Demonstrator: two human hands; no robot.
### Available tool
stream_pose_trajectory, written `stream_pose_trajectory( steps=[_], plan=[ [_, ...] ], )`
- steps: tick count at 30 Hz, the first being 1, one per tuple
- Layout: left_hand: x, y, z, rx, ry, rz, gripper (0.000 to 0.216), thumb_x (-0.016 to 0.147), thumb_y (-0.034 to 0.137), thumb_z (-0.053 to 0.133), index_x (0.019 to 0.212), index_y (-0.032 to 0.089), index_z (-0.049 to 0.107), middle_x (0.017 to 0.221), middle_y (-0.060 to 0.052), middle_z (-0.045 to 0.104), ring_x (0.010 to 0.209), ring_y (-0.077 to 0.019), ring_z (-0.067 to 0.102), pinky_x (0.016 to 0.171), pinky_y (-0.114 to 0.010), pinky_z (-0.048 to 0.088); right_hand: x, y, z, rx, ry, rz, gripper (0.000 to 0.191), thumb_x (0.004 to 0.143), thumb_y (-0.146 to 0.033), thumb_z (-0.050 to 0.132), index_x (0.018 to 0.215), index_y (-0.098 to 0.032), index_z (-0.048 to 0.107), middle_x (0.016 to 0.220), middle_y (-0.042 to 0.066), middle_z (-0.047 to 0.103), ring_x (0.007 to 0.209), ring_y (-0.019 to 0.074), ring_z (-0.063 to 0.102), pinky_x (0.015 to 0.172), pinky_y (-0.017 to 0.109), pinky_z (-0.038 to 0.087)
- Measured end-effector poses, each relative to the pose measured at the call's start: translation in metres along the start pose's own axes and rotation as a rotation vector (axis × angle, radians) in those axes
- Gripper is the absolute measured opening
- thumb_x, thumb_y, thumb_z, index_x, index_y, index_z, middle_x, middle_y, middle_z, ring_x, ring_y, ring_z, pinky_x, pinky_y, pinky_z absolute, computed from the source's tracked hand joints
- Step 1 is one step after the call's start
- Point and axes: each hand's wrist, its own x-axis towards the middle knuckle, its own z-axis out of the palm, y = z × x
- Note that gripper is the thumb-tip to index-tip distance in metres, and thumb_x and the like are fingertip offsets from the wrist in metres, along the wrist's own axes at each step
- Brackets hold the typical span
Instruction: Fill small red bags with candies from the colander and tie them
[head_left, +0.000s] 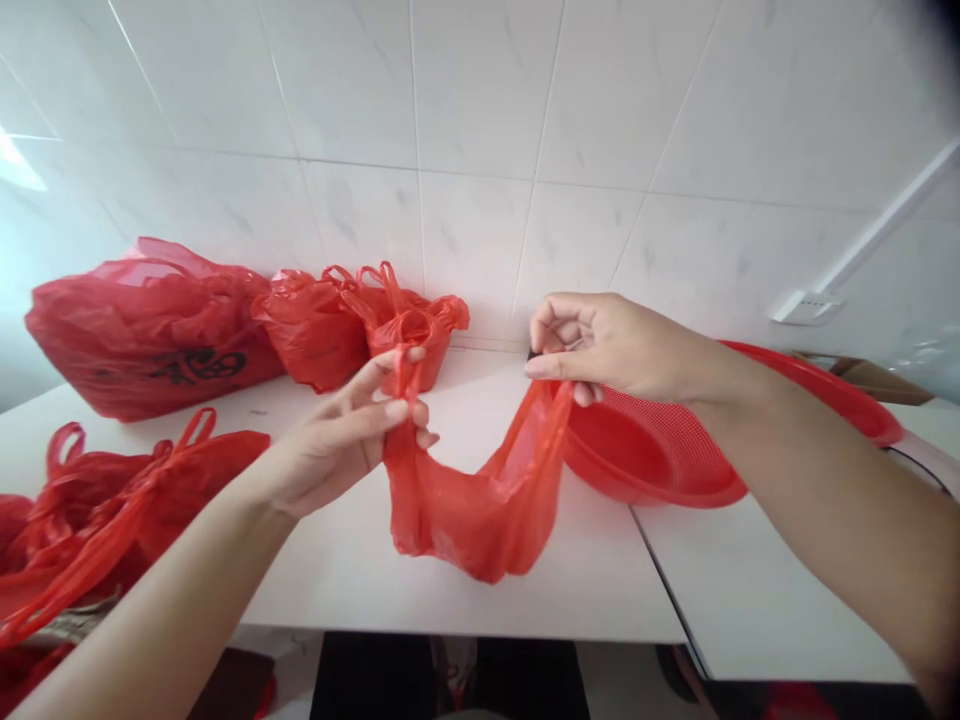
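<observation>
A thin red plastic bag (480, 520) with two loop handles hangs between my hands, over the white table. My left hand (349, 425) pinches one handle, its fingers closed round the twisted plastic. At the other handle, my right hand (592, 350) grips with thumb and bent fingers. The bag sags in the middle and looks limp; whether anything lies inside cannot be seen. Close behind my left hand stands a filled red bag (431, 335). To the right, partly behind my right forearm, is a red plastic basket (622, 450) with a mesh wall.
More full red bags stand along the tiled wall, including a large bag with black lettering (161, 340). Several red bags (112, 500) crowd the left. A cardboard box (862, 375) lies behind the basket, and a wall socket (806, 308) is at right. A seam divides the white table (337, 580).
</observation>
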Motion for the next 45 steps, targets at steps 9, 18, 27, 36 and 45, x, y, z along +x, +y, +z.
stream_pose_trajectory(
  steps=[9, 18, 27, 36, 45],
  plan=[
    [0.026, -0.01, 0.017, 0.39, -0.033, -0.176, 0.034, 0.088, 0.05, 0.048, 0.075, 0.019, 0.051, 0.053, 0.009, 0.022, 0.044, -0.0064, 0.025, 0.045, -0.022, 0.035, 0.038, -0.001, 0.07, 0.178, 0.031, -0.382, 0.018, 0.083, -0.03, 0.064, 0.095, -0.022, 0.054, 0.092, -0.001, 0.059, 0.086, 0.0122, 0.06, 0.072, 0.027, 0.051],
    [0.021, -0.017, -0.005, 0.245, -0.003, -0.143, 0.027, 0.091, 0.041, 0.048, 0.083, 0.018, 0.058, 0.063, 0.002, 0.055, 0.052, -0.0083, 0.046, 0.056, -0.023, 0.042, -0.002, 0.029, 0.095, 0.094, 0.161, -0.298, 0.006, 0.09, -0.021, 0.05, 0.086, -0.023, 0.054, 0.084, -0.001, 0.061, 0.077, 0.0125, 0.057, 0.071, 0.028, 0.048],
    [0.016, -0.017, 0.003, 0.995, -0.06, 0.064, 0.017, 0.075, 0.009, 0.051, 0.071, 0.018, 0.065, 0.068, 0.001, 0.063, 0.061, -0.0124, 0.054, 0.057, -0.023, 0.041, 0.006, 0.061, 0.125, 0.326, 0.16, -0.128, 0.032, 0.097, -0.044, 0.037, 0.122, -0.029, 0.05, 0.091, 0.002, 0.061, 0.088, 0.0168, 0.059, 0.083, 0.035, 0.048],
    [0.017, -0.063, 0.002, 1.209, 0.296, 0.448, 0.031, 0.089, 0.014, 0.042, 0.111, 0.022, 0.062, 0.117, -0.007, 0.061, 0.095, -0.0175, 0.063, 0.076, -0.029, 0.05, 0.014, 0.087, 0.142, 0.556, -0.03, -0.032, 0.029, 0.091, -0.05, 0.048, 0.093, -0.023, 0.058, 0.073, -0.003, 0.053, 0.065, 0.0119, 0.051, 0.064, 0.027, 0.044],
    [-0.044, -0.111, -0.05, 1.063, 0.376, 0.052, 0.037, 0.095, 0.039, 0.039, 0.079, 0.02, 0.066, 0.073, -0.003, 0.07, 0.07, -0.0171, 0.064, 0.068, -0.027, 0.05, -0.025, 0.149, 0.136, 0.436, 0.34, 0.216, 0.039, 0.088, -0.056, 0.049, 0.072, -0.022, 0.039, 0.076, 0.001, 0.061, 0.076, 0.0157, 0.061, 0.072, 0.029, 0.048]
  ],
)
